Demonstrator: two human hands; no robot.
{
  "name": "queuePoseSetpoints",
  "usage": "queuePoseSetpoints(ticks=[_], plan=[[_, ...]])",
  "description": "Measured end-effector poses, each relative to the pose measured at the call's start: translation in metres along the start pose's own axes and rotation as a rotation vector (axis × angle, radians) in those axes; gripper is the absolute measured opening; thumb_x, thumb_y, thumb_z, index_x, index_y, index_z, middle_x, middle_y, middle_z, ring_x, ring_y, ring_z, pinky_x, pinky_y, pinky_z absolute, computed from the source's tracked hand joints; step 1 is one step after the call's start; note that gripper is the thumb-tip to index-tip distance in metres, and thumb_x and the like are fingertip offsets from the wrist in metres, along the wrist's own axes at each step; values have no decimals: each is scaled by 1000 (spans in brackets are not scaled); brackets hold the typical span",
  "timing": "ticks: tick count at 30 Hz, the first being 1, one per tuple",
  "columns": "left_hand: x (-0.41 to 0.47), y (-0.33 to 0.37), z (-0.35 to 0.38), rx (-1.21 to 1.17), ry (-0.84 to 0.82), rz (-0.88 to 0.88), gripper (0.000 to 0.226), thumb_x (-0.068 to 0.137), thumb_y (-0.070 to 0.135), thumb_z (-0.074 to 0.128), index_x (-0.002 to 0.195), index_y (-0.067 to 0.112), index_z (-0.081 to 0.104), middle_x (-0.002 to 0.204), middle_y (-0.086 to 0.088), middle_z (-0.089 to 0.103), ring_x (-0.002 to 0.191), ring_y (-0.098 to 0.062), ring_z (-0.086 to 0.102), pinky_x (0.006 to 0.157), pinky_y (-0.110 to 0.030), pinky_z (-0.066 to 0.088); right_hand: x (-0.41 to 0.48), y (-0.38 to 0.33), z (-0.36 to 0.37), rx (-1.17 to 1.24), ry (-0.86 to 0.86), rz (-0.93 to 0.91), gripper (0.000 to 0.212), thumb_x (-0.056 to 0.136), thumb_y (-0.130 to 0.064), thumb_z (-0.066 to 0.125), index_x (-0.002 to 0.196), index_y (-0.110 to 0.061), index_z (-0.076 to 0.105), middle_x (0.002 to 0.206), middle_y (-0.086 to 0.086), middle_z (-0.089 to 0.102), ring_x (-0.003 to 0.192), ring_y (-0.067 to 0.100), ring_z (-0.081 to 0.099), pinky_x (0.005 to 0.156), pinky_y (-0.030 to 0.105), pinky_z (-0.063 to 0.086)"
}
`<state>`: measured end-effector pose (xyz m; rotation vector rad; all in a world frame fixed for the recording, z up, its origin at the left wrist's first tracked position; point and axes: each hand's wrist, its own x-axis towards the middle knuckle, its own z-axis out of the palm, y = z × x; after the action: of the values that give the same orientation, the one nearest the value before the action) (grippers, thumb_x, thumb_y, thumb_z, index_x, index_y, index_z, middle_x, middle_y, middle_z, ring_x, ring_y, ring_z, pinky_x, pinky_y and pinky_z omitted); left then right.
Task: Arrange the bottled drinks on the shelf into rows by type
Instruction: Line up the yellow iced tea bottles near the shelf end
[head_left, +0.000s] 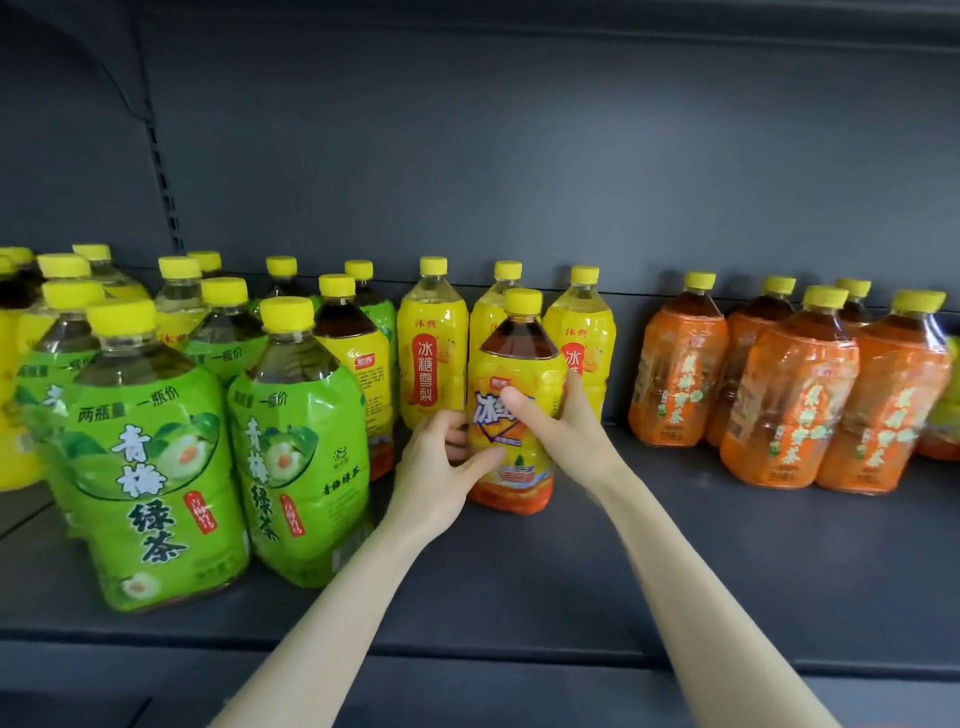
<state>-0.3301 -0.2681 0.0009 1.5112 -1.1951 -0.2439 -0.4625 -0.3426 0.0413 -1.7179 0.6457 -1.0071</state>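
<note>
Both hands, left hand (441, 457) and right hand (561, 431), are clamped on the iced tea bottle (514, 415) standing mid-frame on the shelf (675, 545). Sliding it carelessly could topple the yellow pear bottles (431, 353) just behind.

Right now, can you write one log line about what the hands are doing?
left hand: gripping | right hand: gripping | object: yellow-labelled dark tea plastic bottle, upright | place: dark grey metal shelf

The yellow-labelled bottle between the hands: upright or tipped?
Upright. The yellow-labelled bottle stands with its base on the shelf, cap on top, held by the left hand and right hand.
</note>
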Motion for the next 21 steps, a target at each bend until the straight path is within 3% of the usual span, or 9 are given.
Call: queuePoseSetpoints(ticks=[4,6,8,10,12,15,21], plan=[[-26,14,1,-6,-33,76,39,78,28,74,113,16,59,104,-1,64,88,-5,61,71,-17,52,-18,6,-9,90,75,-24,69,64,-44,75,124,-26,46,116,-2,69,103,14,68,91,41,56],[-47,20,-5,23,30,167,31,82,23,71,110,14,62,101,1,64,86,-6,62,69,-14,51,-26,7,-8,131,96,-29,65,65,-43,74,122,-26,48,114,-2,69,102,15,69,88,39,57],[-72,20,-16,156,285,319,26,84,24,67,107,11,63,99,0,60,88,-7,59,72,-16,49,-32,8,-6,161,108,-28,69,66,-45,76,125,-26,47,115,-2,69,103,17,69,88,41,57],[-92,14,-29,298,599,366,37,82,26,65,112,5,59,109,-8,52,101,-17,50,88,-27,43,-36,10,-3,182,126,-22,72,64,-50,80,125,-30,47,115,-3,69,103,17,69,89,43,57],[-99,8,-40,362,780,268,61,76,29,71,125,2,45,124,-16,40,116,-29,39,99,-39,31,-39,10,1,183,143,-21,69,64,-52,80,122,-34,49,113,-5,70,101,16,70,89,44,57],[-89,2,-46,368,775,80,91,72,39,77,139,5,26,135,-26,32,124,-34,30,102,-47,27,-43,10,3,192,149,-26,72,61,-54,80,122,-32,51,112,-4,71,99,16,70,89,45,57],[-64,9,-57,505,700,-82,103,67,43,79,141,-4,26,127,-31,43,113,-46,41,93,-53,34,-45,11,0,184,128,-52,53,67,-45,75,115,-36,54,110,-4,72,98,17,71,89,45,57]])
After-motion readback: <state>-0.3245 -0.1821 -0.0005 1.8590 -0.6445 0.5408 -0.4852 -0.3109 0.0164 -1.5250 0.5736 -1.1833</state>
